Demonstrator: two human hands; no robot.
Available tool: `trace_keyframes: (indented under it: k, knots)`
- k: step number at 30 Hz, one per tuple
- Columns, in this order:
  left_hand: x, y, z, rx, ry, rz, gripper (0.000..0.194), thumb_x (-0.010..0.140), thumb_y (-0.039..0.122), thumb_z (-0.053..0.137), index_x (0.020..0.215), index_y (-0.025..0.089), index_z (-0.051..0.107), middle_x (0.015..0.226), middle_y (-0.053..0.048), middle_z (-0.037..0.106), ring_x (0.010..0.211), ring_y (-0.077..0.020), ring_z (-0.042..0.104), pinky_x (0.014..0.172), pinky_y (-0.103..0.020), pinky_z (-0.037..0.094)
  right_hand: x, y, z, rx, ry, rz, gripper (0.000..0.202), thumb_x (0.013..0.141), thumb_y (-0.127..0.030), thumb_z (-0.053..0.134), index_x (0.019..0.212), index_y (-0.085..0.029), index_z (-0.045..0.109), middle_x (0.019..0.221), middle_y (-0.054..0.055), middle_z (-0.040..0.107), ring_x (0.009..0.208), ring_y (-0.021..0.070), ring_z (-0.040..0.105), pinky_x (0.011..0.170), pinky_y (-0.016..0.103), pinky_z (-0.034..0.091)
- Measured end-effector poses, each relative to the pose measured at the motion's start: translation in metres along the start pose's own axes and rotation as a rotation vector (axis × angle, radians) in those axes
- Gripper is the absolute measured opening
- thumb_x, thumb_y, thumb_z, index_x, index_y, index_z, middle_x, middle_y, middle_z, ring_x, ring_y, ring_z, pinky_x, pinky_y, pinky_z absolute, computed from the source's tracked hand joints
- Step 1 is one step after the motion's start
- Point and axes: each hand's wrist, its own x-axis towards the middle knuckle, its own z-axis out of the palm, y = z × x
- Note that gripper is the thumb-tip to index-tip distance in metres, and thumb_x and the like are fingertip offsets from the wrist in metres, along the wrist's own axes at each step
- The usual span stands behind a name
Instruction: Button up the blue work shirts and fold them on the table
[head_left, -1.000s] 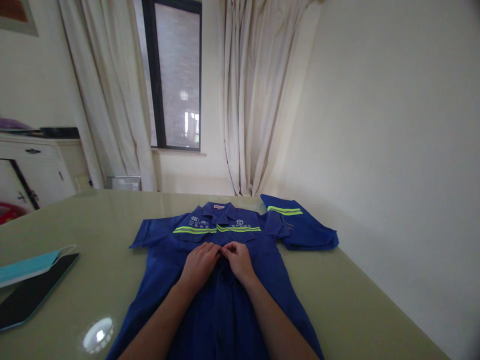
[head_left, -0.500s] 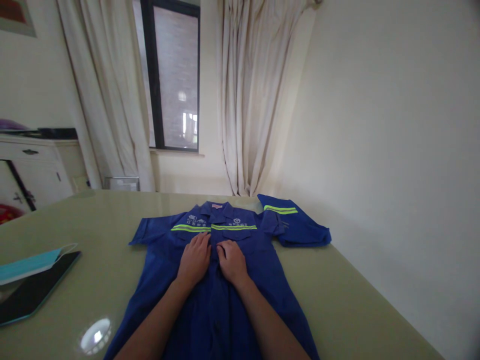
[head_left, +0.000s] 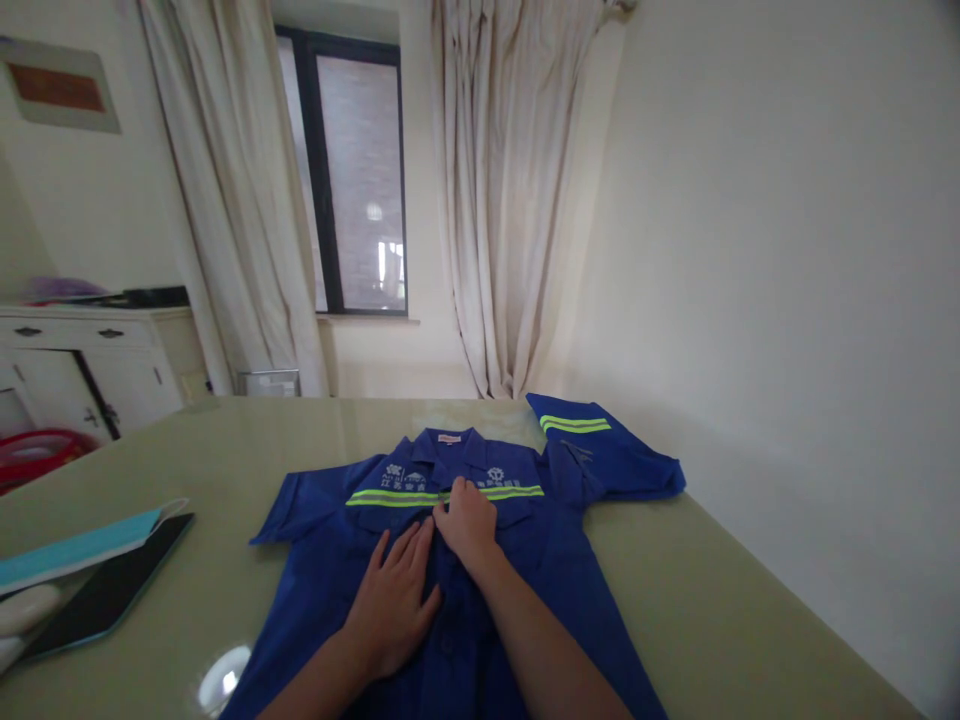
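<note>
A blue short-sleeved shirt (head_left: pixel 547 560) with a yellow-green reflective stripe lies front up, its collar pointing away from me. My left hand (head_left: pixel 394 600) rests on the left part of the shirt front, fingers spread and flat on the cloth. My right hand (head_left: pixel 469 520) is a little farther up, at the button placket by the stripe, its fingers curled and pressed together on the shirt's front edge. A second blue garment (head_left: pixel 630 460) with a similar stripe lies folded beyond the right sleeve, which overlaps it.
The green table (head_left: pixel 247 440) carries a light-blue mask (head_left: pixel 82 548) and a black tablet-like slab (head_left: pixel 112 595) at the left. A wall (head_left: pixel 787 350) borders the table's right side. A white cabinet (head_left: pixel 135 360) and a red basin (head_left: pixel 45 450) stand at the far left.
My left hand has come nearer to me and spread flat on the shirt. My right hand has moved up to the stripe. The view has shifted slightly.
</note>
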Motion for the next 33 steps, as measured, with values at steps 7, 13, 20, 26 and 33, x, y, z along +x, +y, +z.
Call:
trace_keyframes:
  k: [7, 13, 20, 26, 33]
  knots:
    - [0.065, 0.001, -0.031, 0.047, 0.010, -0.201, 0.042, 0.105, 0.034, 0.031, 0.114, 0.023, 0.071, 0.119, -0.011, 0.073, 0.111, -0.0294, 0.067, 0.093, -0.045, 0.046, 0.015, 0.035, 0.024, 0.637, 0.255, 0.105, 0.014, 0.083, -0.022, 0.049, 0.077, -0.022, 0.061, 0.069, 0.001, 0.064, 0.066, 0.0185, 0.060, 0.063, 0.026, 0.039]
    - [0.104, 0.004, -0.012, -0.019, 0.045, -0.206, 0.028, 0.101, 0.031, 0.046, 0.113, 0.024, 0.070, 0.111, -0.009, 0.071, 0.104, -0.0269, 0.067, 0.088, -0.040, 0.043, 0.017, 0.042, 0.027, 0.764, 0.364, 0.110, 0.020, 0.088, -0.030, 0.041, 0.081, -0.022, 0.057, 0.073, 0.001, 0.062, 0.069, 0.0188, 0.058, 0.067, 0.028, 0.042]
    - [0.101, -0.012, 0.002, -0.282, 0.076, -0.093, 0.007, 0.094, 0.024, 0.057, 0.094, 0.025, 0.064, 0.101, -0.003, 0.068, 0.102, -0.0225, 0.062, 0.086, -0.032, 0.041, 0.015, 0.040, 0.028, 0.896, 0.327, 0.092, 0.021, 0.090, -0.034, 0.045, 0.091, -0.021, 0.062, 0.082, 0.004, 0.068, 0.076, 0.0205, 0.063, 0.071, 0.030, 0.048]
    - [0.106, -0.014, 0.008, -0.504, 0.109, -0.119, 0.005, 0.092, 0.019, 0.055, 0.093, 0.024, 0.056, 0.091, -0.002, 0.070, 0.088, -0.0212, 0.065, 0.078, -0.030, 0.045, 0.009, 0.033, 0.018, 0.853, 0.260, 0.053, 0.020, 0.091, -0.027, 0.050, 0.103, -0.020, 0.065, 0.091, 0.007, 0.074, 0.083, 0.0215, 0.070, 0.078, 0.031, 0.054]
    - [0.104, -0.014, 0.009, -0.717, 0.171, -0.125, 0.018, 0.085, 0.012, 0.055, 0.099, 0.024, 0.053, 0.088, -0.001, 0.069, 0.083, -0.0192, 0.067, 0.077, -0.030, 0.049, 0.001, 0.025, 0.013, 0.553, 0.244, 0.080, 0.004, 0.078, -0.018, 0.062, 0.081, -0.020, 0.065, 0.089, 0.006, 0.068, 0.079, 0.0214, 0.066, 0.076, 0.031, 0.051]
